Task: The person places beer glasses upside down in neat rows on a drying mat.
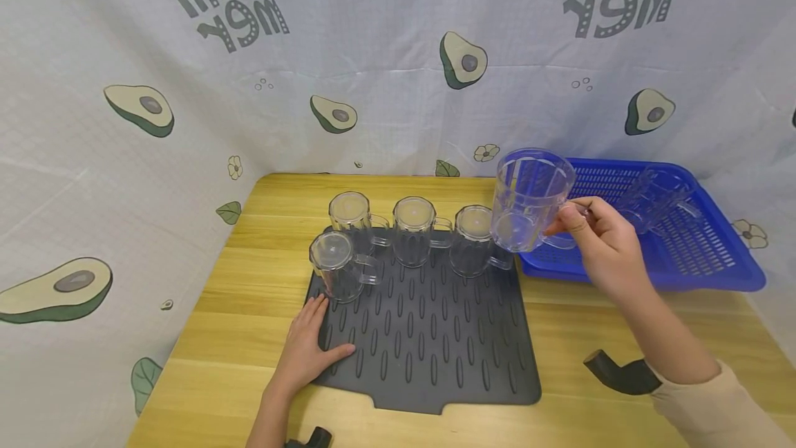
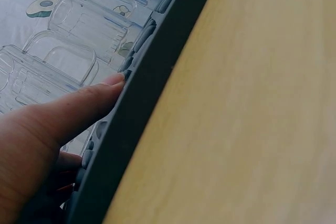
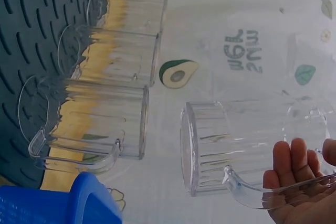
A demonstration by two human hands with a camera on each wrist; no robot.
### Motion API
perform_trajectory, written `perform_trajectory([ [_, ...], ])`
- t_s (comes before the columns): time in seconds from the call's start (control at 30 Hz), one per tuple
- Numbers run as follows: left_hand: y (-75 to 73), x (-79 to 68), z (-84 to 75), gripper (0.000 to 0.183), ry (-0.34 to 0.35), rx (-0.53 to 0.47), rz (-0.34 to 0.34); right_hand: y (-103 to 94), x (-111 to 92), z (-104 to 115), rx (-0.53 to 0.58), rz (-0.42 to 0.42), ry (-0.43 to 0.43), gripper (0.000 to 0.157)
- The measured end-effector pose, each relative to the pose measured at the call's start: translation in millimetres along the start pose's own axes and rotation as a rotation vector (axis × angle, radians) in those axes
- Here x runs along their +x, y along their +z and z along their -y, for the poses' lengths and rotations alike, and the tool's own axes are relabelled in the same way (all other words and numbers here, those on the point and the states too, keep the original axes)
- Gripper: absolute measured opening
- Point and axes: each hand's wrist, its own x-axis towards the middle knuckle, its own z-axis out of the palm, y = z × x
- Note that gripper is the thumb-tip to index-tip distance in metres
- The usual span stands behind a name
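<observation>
My right hand [image 1: 606, 244] grips a clear mug [image 1: 531, 202] by its handle. The mug is held upright, mouth up, in the air by the left end of the blue basket [image 1: 740, 261]. Several more clear mugs stand upside down on a dark grey ribbed drying mat [image 1: 429, 344], among them one mug [image 1: 415, 230] in the back row and one mug [image 1: 338, 268] at the left edge. My left hand [image 1: 305, 348] rests on the mat's left edge, its thumb spread over the ribs; in the left wrist view the thumb [image 2: 79, 108] touches the mat near its rim.
Inside the basket lies another clear mug [image 1: 656, 192], on its right side. A wooden table [image 1: 224, 337] carries everything. Behind it hangs a white avocado-print curtain [image 1: 385, 54]. Black straps [image 1: 622, 372] show by the wrists.
</observation>
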Motion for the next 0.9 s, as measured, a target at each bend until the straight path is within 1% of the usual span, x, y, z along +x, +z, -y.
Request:
perform_trajectory([
  [0.2,1.0,0.6,0.4,0.104,-0.006,0.008,0.004,6.3,-2,5,0.025,0.013,0.003,0.016],
  [0.4,2.0,1.5,0.9,0.104,-0.009,0.014,0.009,15.5,-5,12,0.062,0.048,-0.022,0.018],
  [0.6,2.0,1.9,0.6,0.104,-0.008,0.013,0.003,27.2,-6,15,0.155,0.088,-0.034,0.019],
  [0.9,2.5,1.9,1.7,0.104,-0.015,0.007,0.003,43.0,-6,18,0.343,0.146,-0.07,0.021],
])
